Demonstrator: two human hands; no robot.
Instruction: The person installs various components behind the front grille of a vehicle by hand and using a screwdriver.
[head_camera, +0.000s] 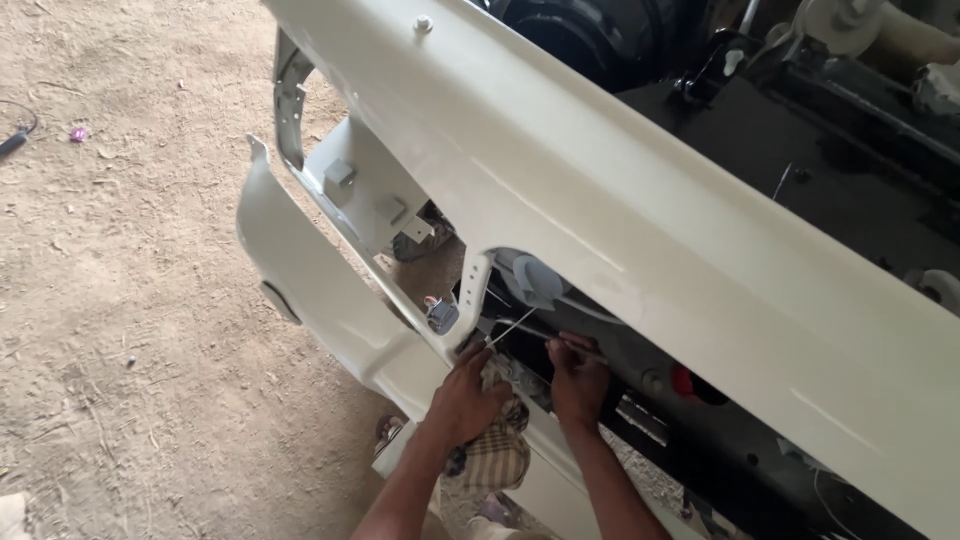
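A white car fender (600, 190) runs diagonally across the view, with a white bumper (310, 280) hanging below it at the left. My left hand (468, 392) presses on a checked cloth (495, 450) at the bumper's edge, fingers reaching up into the gap below the fender. My right hand (578, 378) is beside it, fingers closed around a thin white wire or rod (530, 325) that runs into the dark opening. A round white part (538, 282) sits just above the hands. A small grey connector (440, 313) hangs to the left.
Bare dirt ground (120, 300) fills the left side. The dark engine bay (800, 150) lies beyond the fender at the upper right. A red part (683, 381) shows in the dark gap right of my hands. A bolt (423, 24) sits on the fender's top.
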